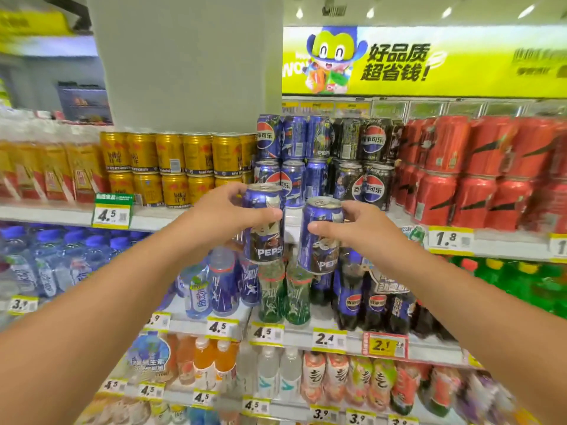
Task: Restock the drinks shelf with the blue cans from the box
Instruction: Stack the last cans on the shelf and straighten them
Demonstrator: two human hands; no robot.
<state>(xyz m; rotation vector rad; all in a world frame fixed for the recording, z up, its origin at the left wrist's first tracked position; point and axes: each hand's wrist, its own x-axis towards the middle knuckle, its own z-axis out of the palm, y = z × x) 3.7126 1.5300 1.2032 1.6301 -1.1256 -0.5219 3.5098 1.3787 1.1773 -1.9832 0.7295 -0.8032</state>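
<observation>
Two blue cans held up before the drinks shelf [294,214]
Left hand [228,211] gripping one PEPSI can [264,223], right hand [352,227] gripping another [319,237]; stacked blue cans [291,161] far behind, tags reading 4.5, 1.8

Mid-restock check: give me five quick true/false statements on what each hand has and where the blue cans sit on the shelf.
1. The left hand holds a blue can. True.
2. The right hand is empty. False: it holds a second blue can.
3. Both held cans are upside down. False: their pull-tab tops face up.
4. The blue cans on the shelf stand between the gold cans and the black cans. True.
5. The shelved blue cans sit in a single layer. False: they are stacked two high.
</observation>
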